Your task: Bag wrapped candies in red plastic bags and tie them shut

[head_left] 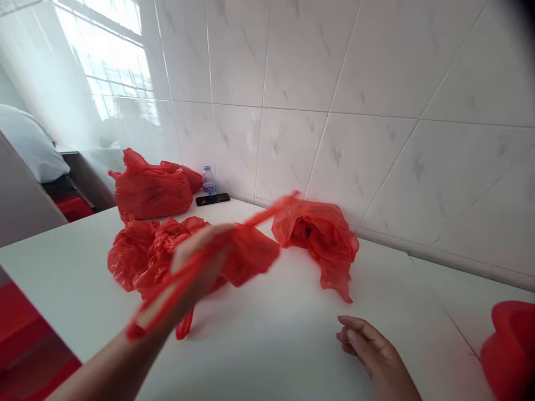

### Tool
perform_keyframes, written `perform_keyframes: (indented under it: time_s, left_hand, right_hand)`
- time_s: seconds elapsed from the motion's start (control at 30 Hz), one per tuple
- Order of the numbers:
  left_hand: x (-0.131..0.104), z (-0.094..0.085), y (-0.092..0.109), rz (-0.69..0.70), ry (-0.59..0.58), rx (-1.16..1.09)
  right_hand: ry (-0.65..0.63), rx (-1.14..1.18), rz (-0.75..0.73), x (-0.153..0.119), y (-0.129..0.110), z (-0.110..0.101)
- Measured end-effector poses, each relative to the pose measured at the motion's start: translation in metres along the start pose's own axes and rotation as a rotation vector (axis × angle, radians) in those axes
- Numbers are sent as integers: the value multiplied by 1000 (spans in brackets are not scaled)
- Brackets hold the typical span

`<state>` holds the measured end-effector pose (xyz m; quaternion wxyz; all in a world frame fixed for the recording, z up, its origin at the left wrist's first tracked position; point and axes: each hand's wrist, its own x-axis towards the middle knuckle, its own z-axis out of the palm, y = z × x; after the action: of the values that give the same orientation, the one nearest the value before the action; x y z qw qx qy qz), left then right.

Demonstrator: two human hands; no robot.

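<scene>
My left hand (204,256) is smeared by motion above the table, gripping a thin red plastic bag (254,256). One loop of the bag trails back along my wrist, and its fabric hides most of the fingers. Lower right, my right hand (368,348) hovers over the white tabletop (267,345), loosely curved with fingers apart and nothing seen in it. Crumpled red bags (137,253) lie behind and left of my left hand. Against the wall, another crumpled red bag (321,223) spreads with its mouth facing me.
Back left stand full red bags (154,189), beside a water bottle (208,181) and a black phone (213,199). A red plastic object (512,345) stands at the right edge. White tiled wall (376,156) bounds the far side; red stools (25,334) are lower left.
</scene>
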<state>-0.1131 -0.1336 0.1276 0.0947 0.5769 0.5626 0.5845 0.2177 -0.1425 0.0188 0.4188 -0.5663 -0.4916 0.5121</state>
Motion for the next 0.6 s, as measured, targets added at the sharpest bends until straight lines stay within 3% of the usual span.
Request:
perform_keyframes:
  time_s: [0.1, 0.13, 0.17, 0.27, 0.33, 0.4, 0.47, 0.53, 0.6]
  left_hand:
    - [20, -38, -23, 132, 332, 401]
    - [23, -47, -36, 123, 327, 541]
    - [23, -54, -52, 93, 260, 672]
    - [17, -64, -100, -70, -232, 971]
    - [12, -62, -116, -125, -356, 1078]
    - [8, -54, -113, -105, -326, 1106]
    - [4, -41, -90, 8, -223, 1042]
    - [-3, -22, -59, 207, -115, 867]
    - [-16, 4, -30, 406, -97, 583]
  right_hand:
    - [-31, -80, 1, -2, -1, 7]
    - [-39, -110, -7, -2, 0, 9]
    - [-35, -143, -16, -1, 3, 11]
    - [93, -301, -151, 5, 15, 15]
    - [251, -472, -360, 11, 22, 18]
    - [367, -665, -563, 20, 25, 23]
    - [427, -818, -674, 33, 24, 29]
    - [479, -913, -707, 48, 19, 34]
    - [540, -964, -673, 62, 14, 35]
